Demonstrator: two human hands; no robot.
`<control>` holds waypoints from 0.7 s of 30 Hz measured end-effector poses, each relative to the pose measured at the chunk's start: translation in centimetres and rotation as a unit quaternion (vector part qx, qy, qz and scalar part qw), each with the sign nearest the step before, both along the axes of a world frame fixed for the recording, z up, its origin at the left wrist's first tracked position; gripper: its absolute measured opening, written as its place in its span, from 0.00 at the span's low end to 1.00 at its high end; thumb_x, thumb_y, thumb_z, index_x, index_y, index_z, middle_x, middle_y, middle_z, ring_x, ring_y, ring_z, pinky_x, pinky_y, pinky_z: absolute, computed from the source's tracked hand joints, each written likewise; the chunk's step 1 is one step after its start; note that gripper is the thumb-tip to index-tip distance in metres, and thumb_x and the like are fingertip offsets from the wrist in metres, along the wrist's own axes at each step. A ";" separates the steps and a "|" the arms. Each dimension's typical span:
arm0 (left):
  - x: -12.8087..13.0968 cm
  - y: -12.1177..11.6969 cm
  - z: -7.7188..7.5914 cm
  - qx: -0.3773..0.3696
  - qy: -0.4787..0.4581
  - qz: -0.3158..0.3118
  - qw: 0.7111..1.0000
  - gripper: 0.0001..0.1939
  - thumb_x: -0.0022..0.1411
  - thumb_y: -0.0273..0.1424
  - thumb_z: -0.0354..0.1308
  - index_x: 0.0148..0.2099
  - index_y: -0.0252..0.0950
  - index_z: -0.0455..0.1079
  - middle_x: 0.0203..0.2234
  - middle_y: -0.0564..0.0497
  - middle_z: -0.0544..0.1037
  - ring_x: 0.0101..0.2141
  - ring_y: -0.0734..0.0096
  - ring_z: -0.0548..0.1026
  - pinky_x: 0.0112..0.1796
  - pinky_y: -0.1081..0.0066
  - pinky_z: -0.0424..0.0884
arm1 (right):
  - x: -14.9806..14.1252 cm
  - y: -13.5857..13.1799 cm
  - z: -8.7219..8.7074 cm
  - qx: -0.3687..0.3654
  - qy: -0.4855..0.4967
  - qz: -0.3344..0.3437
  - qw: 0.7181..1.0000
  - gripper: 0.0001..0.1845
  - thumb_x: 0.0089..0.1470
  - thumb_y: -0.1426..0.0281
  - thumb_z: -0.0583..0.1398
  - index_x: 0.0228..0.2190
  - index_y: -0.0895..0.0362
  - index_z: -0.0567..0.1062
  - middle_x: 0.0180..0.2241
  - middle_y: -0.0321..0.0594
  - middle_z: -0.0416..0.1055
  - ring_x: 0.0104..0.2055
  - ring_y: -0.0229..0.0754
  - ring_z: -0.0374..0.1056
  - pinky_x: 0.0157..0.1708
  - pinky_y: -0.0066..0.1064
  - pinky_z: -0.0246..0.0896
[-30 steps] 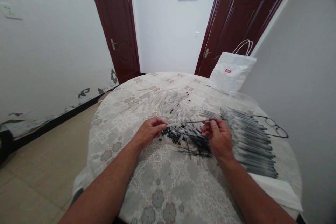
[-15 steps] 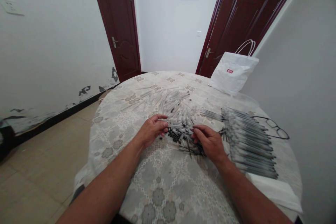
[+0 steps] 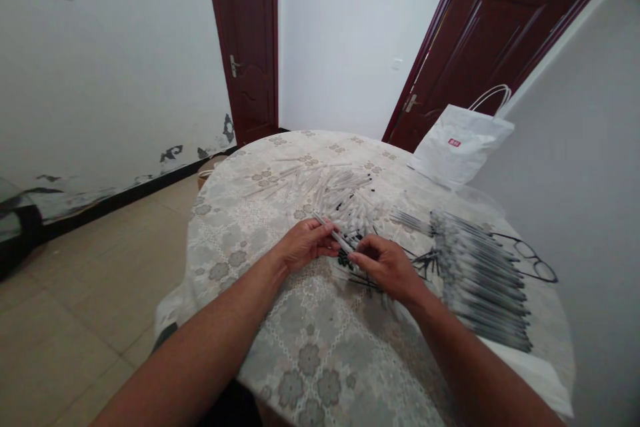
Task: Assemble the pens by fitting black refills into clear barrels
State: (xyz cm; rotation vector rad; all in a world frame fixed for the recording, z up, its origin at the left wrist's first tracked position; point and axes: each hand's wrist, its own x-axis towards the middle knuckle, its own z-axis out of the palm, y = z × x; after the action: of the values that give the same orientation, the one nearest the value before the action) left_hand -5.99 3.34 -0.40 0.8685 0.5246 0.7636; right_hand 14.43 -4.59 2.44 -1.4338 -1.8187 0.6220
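A pale, translucent pen barrel with a dark core [image 3: 341, 240] slants between my two hands above the table. My left hand [image 3: 306, 244] is closed round its upper part, the far end poking out past the fingers. At the near end, my right hand [image 3: 387, 268] pinches it between thumb and fingers. Under and beside the hands lie small black caps [image 3: 345, 259] and thin dark refills [image 3: 426, 259], partly covered by my right hand. Beyond them spreads a loose heap of whitish pen barrels [image 3: 345, 197].
On the right, many dark-cored pens [image 3: 493, 287] lie side by side in a stack. Black-framed glasses [image 3: 545, 272] rest beyond it. A white paper bag [image 3: 460, 147] stands at the back right. A patterned cloth covers the round table [image 3: 310, 327].
My right hand has moved left and pushed a thin dark refill into the barrel. The barrel has turned from level to slanting, and my hands are closer together. The view has shifted left.
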 end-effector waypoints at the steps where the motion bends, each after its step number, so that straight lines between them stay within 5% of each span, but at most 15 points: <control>1: -0.1 0.0 0.1 0.002 -0.001 -0.004 1.000 0.14 0.58 0.36 0.67 0.41 0.30 0.73 0.30 0.43 0.81 0.29 0.68 0.80 0.34 0.68 0.78 | -0.1 0.3 0.3 -0.013 0.016 0.007 1.000 0.13 0.53 0.59 0.64 0.26 0.55 0.74 0.22 0.32 0.71 0.24 0.36 0.65 0.25 0.26 0.57; 5: -0.4 0.3 0.2 -0.006 -0.038 0.004 0.999 0.13 0.60 0.36 0.66 0.40 0.32 0.72 0.31 0.43 0.81 0.31 0.65 0.81 0.33 0.67 0.78 | -1.0 1.7 0.8 -0.044 0.087 0.006 0.995 0.13 0.53 0.58 0.64 0.28 0.55 0.73 0.20 0.31 0.70 0.22 0.36 0.64 0.23 0.25 0.57; 8: -0.7 0.9 0.3 -0.032 -0.093 0.079 0.992 0.11 0.62 0.36 0.63 0.39 0.32 0.71 0.29 0.46 0.80 0.29 0.67 0.81 0.32 0.67 0.78 | -2.0 2.3 0.3 -0.021 0.073 -0.013 0.997 0.12 0.56 0.58 0.61 0.32 0.55 0.75 0.23 0.33 0.72 0.23 0.37 0.67 0.25 0.27 0.61; 13: -1.4 2.3 0.2 -0.075 -0.140 0.217 0.963 0.12 0.63 0.38 0.61 0.38 0.32 0.69 0.29 0.47 0.80 0.30 0.67 0.81 0.32 0.67 0.79 | -5.0 2.1 -1.9 0.085 -0.187 0.012 0.979 0.11 0.62 0.67 0.57 0.44 0.54 0.76 0.40 0.42 0.75 0.42 0.43 0.71 0.44 0.31 0.64; 17: -1.6 2.5 0.3 -0.073 -0.147 0.255 0.953 0.13 0.64 0.38 0.60 0.38 0.32 0.68 0.29 0.46 0.80 0.32 0.64 0.81 0.33 0.67 0.78 | -7.3 1.6 -3.3 0.053 -0.381 0.025 0.923 0.10 0.63 0.70 0.55 0.43 0.51 0.76 0.42 0.43 0.72 0.43 0.44 0.69 0.37 0.29 0.62; 21: -1.5 2.3 0.3 -0.062 -0.149 0.253 0.954 0.12 0.64 0.37 0.61 0.38 0.33 0.66 0.30 0.45 0.80 0.35 0.61 0.82 0.35 0.65 0.79 | -8.0 1.6 -4.1 0.042 -0.429 0.018 0.902 0.06 0.61 0.72 0.57 0.36 0.53 0.74 0.39 0.42 0.71 0.40 0.45 0.68 0.31 0.28 0.60</control>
State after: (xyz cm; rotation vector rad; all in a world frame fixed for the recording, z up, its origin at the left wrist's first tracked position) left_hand -7.49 5.64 -0.09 0.4883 0.5236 1.2920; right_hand 6.41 -3.03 -1.69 -1.7698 -2.4863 -0.1347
